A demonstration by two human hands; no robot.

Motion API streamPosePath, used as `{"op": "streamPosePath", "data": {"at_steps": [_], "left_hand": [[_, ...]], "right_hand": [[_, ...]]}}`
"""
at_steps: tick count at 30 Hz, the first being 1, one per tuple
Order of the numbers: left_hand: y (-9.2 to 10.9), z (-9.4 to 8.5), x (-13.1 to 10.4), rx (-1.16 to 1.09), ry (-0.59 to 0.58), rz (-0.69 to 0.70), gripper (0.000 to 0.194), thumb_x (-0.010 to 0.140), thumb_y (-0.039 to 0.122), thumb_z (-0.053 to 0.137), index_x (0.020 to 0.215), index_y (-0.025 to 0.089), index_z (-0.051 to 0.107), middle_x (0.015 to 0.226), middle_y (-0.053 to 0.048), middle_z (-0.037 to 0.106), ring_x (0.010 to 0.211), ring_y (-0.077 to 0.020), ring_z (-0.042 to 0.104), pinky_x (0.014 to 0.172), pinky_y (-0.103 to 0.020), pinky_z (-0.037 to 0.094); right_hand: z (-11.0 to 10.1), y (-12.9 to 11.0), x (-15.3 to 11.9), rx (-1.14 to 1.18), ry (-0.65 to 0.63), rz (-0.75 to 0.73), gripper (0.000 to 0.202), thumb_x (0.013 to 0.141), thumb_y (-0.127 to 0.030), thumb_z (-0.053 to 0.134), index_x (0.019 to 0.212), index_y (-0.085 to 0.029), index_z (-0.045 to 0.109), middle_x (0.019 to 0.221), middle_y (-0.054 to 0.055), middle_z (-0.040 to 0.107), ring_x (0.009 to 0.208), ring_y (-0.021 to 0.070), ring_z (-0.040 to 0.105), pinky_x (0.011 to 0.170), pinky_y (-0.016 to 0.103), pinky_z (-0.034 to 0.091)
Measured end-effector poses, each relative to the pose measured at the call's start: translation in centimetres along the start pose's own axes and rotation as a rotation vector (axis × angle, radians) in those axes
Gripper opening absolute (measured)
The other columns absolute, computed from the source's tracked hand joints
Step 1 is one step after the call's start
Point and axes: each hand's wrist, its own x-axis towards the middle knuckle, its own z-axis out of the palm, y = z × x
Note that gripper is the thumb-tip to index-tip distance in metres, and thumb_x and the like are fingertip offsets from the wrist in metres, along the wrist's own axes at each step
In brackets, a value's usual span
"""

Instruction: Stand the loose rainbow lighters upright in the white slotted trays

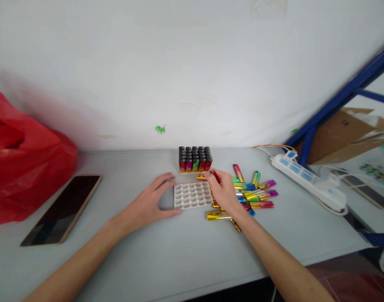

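A white tray [193, 196] with rows of small hollows lies flat in front of me. My left hand [154, 200] is open around the tray's left end, thumb by the near corner and forefinger by the far one; whether both touch it I cannot tell. Above the tray's far right corner, my right hand [222, 188] is closed on a red lighter [213, 173], mostly hidden by the fingers. Shiny loose lighters [263, 204] in gold, red, green, blue and purple lie in a pile beside and under that hand. Behind the tray, black-topped lighters [195, 161] stand upright in tight rows.
A phone [61, 209] lies at the left, near a large red plastic bag [28, 159]. On the right are a white power strip [308, 180] with cables, a blue metal frame [339, 102] and a cardboard box [339, 134]. A white wall rises behind the grey table [141, 260].
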Motion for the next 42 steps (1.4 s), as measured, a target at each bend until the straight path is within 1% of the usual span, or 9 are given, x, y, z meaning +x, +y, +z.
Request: {"op": "streamPosePath", "data": {"at_steps": [6,10,14,18,22,25,34,38,42], "left_hand": [[0.2,-0.2,0.1,-0.021,-0.009,-0.015,0.071,0.092,0.072,0.083,0.142,0.025,0.065,0.167,-0.017,0.056,0.155,-0.039,0.059,0.132,-0.058,0.05],[0.4,0.0,0.1,-0.063,-0.011,-0.04,0.074,0.089,0.072,0.086,0.142,0.025,0.067,0.167,-0.018,0.057,0.156,-0.0385,0.058,0.133,-0.057,0.048],[0.5,0.2,0.3,-0.126,-0.013,-0.11,0.079,0.081,0.072,0.093,0.14,0.025,0.07,0.167,-0.017,0.057,0.154,-0.0389,0.06,0.133,-0.058,0.048],[0.7,0.5,0.4,-0.181,0.0,-0.147,0.079,0.076,0.069,0.098,0.139,0.027,0.073,0.166,-0.015,0.06,0.154,-0.0383,0.06,0.133,-0.057,0.048],[0.8,0.7,0.4,-0.211,0.021,-0.156,0.085,0.072,0.064,0.102,0.143,0.026,0.072,0.164,-0.015,0.062,0.154,-0.0385,0.06,0.134,-0.056,0.048],[0.9,0.8,0.5,-0.215,0.009,-0.161,0.089,0.071,0.064,0.102,0.145,0.025,0.072,0.164,-0.016,0.062,0.154,-0.0395,0.06,0.134,-0.057,0.047],[0.7,0.6,0.5,-0.208,0.002,-0.132,0.085,0.074,0.063,0.101,0.145,0.027,0.073,0.163,-0.015,0.063,0.152,-0.0395,0.061,0.134,-0.057,0.047],[0.5,0.6,0.3,-0.186,0.008,-0.111,0.085,0.077,0.068,0.097,0.147,0.025,0.071,0.165,-0.016,0.061,0.153,-0.0403,0.06,0.134,-0.057,0.047],[0.5,0.4,0.2,-0.138,-0.001,-0.112,0.085,0.082,0.072,0.092,0.148,0.025,0.07,0.166,-0.015,0.06,0.152,-0.0401,0.061,0.135,-0.056,0.046]], "right_hand": [[-0.3,-0.3,-0.2,-0.046,-0.014,-0.038,0.046,0.106,-0.059,0.054,0.074,-0.026,0.05,0.061,-0.004,0.053,0.061,0.0161,0.047,0.06,0.03,0.033],[-0.8,-0.7,-0.3,-0.046,-0.166,-0.107,0.042,0.114,-0.06,0.048,0.092,-0.025,0.057,0.085,0.001,0.067,0.069,0.0177,0.06,0.064,0.03,0.045],[-0.9,-1.3,-0.5,-0.107,-0.269,-0.27,0.053,0.113,-0.066,0.049,0.08,-0.025,0.055,0.093,0.006,0.065,0.083,0.0212,0.065,0.074,0.033,0.053],[-0.1,-1.9,-0.7,-0.208,-0.292,-0.256,0.055,0.115,-0.063,0.051,0.075,-0.025,0.055,0.072,0.002,0.064,0.068,0.0197,0.059,0.069,0.033,0.046],[1.1,-1.6,-0.4,-0.178,-0.371,-0.298,0.039,0.118,-0.05,0.05,0.104,-0.023,0.074,0.098,0.008,0.082,0.09,0.025,0.076,0.082,0.035,0.054],[2.0,-0.9,0.3,-0.261,-0.424,-0.405,0.037,0.119,-0.047,0.048,0.114,-0.022,0.074,0.113,0.013,0.083,0.103,0.029,0.078,0.094,0.04,0.057],[4.4,-1.1,0.3,-0.595,-0.45,-0.404,0.032,0.12,-0.042,0.048,0.121,-0.018,0.069,0.101,0.016,0.082,0.091,0.0317,0.078,0.082,0.04,0.057],[1.6,-1.4,-0.6,-0.485,-0.397,-0.389,0.033,0.118,-0.045,0.055,0.136,-0.021,0.068,0.109,0.012,0.083,0.094,0.0301,0.078,0.089,0.041,0.057],[-3.9,0.8,0.4,-0.509,-0.336,-0.343,0.029,0.118,-0.04,0.052,0.12,-0.023,0.075,0.115,0.011,0.081,0.103,0.0291,0.076,0.097,0.043,0.056]]}}
